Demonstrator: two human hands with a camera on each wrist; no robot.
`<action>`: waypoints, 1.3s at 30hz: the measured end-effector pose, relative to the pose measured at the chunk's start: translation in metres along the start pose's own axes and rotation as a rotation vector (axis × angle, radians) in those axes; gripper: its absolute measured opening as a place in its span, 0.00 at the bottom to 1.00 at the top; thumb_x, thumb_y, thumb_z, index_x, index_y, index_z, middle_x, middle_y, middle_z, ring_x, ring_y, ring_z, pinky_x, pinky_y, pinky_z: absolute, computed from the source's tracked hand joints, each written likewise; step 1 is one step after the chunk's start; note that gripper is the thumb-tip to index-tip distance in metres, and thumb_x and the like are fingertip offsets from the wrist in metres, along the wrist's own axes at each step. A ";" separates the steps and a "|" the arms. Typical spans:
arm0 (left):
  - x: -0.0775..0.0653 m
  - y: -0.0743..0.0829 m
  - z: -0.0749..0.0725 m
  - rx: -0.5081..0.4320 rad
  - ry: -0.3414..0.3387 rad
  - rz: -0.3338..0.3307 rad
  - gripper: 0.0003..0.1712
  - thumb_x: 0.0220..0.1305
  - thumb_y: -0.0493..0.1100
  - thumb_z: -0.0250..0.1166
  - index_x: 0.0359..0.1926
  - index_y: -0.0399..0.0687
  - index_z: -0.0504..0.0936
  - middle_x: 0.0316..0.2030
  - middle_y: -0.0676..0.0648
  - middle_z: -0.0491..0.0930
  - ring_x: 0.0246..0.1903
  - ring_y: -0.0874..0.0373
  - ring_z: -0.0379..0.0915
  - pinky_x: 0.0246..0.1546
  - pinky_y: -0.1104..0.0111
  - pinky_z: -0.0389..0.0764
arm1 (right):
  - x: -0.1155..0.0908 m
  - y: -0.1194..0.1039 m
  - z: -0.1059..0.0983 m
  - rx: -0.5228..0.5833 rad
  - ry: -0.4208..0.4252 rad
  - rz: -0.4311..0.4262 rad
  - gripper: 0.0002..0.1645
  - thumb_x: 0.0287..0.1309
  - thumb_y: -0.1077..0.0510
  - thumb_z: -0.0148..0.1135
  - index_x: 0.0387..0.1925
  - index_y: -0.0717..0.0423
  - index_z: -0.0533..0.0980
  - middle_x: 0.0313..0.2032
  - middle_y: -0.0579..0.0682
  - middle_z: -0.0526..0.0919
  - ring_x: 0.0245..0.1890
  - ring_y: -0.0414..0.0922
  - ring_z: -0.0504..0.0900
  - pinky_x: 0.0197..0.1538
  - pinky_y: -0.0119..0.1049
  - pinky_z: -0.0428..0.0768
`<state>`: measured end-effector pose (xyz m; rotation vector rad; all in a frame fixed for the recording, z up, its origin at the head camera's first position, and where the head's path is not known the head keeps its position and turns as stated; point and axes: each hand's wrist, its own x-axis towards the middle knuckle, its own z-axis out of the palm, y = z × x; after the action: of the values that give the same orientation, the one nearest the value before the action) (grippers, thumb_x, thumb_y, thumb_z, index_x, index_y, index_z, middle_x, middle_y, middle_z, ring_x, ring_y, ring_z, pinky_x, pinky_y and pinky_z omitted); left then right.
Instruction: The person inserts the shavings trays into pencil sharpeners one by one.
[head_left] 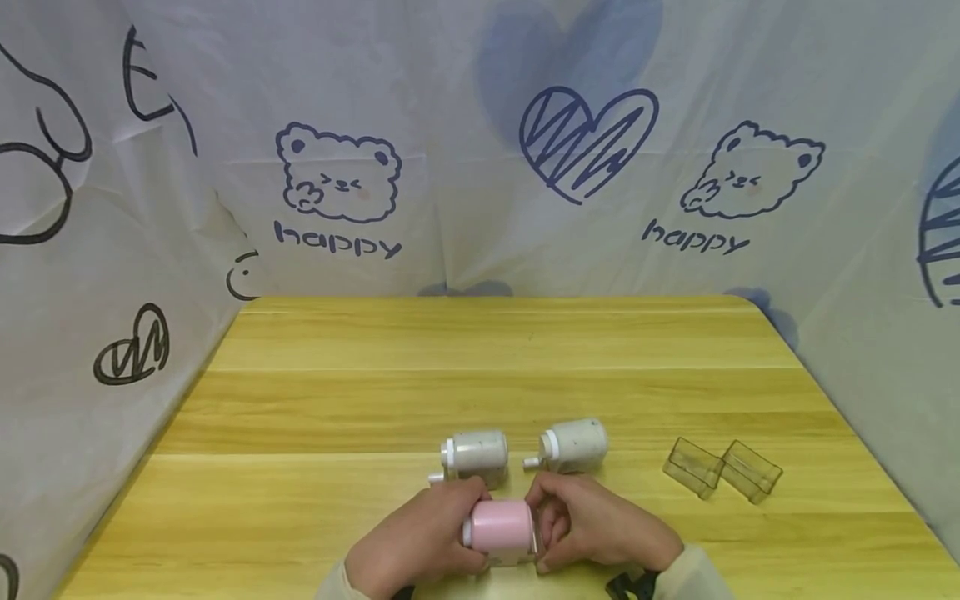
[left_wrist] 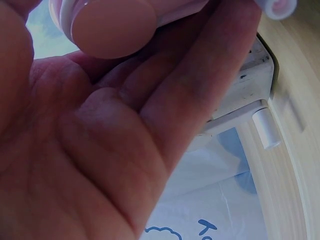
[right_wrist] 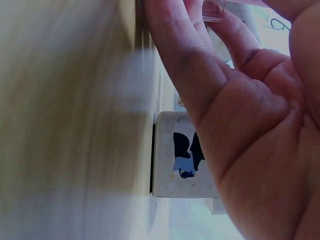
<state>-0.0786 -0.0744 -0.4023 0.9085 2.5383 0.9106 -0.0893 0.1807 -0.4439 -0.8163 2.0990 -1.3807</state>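
Near the table's front edge, my left hand (head_left: 423,533) grips a pink crank pencil sharpener (head_left: 501,527) from its left side, thumb and fingers around the body. Its round pink end (left_wrist: 114,27) and a small white crank knob (left_wrist: 281,7) show in the left wrist view. At the sharpener's right end my right hand (head_left: 592,521) pinches a clear plastic drawer (right_wrist: 212,11) between thumb and fingertips. Just beyond the hands lie two whitish crank sharpeners, a left one (head_left: 480,451) and a right one (head_left: 581,442), both with cranks pointing left.
Two clear smoky plastic drawers, one (head_left: 693,467) beside another (head_left: 752,472), lie to the right of my right hand. The wooden table (head_left: 480,350) ends at a white cloth (head_left: 465,125) with drawings behind and on both sides.
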 end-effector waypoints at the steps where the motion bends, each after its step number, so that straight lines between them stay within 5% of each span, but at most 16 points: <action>1: 0.000 0.000 0.000 -0.001 0.000 -0.001 0.22 0.41 0.44 0.73 0.38 0.53 0.73 0.27 0.61 0.70 0.25 0.67 0.67 0.28 0.72 0.71 | 0.000 0.000 0.000 0.001 0.000 -0.002 0.30 0.39 0.56 0.77 0.45 0.51 0.70 0.30 0.49 0.81 0.29 0.41 0.82 0.33 0.38 0.80; 39: -0.001 0.002 0.000 -0.006 -0.009 -0.022 0.21 0.42 0.44 0.73 0.38 0.54 0.72 0.27 0.61 0.70 0.25 0.67 0.67 0.27 0.71 0.71 | 0.000 0.000 0.001 0.020 -0.001 -0.019 0.30 0.40 0.56 0.76 0.45 0.51 0.70 0.30 0.50 0.82 0.29 0.42 0.82 0.33 0.38 0.80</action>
<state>-0.0773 -0.0738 -0.4014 0.8797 2.5315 0.9054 -0.0883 0.1797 -0.4443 -0.8303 2.0785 -1.4089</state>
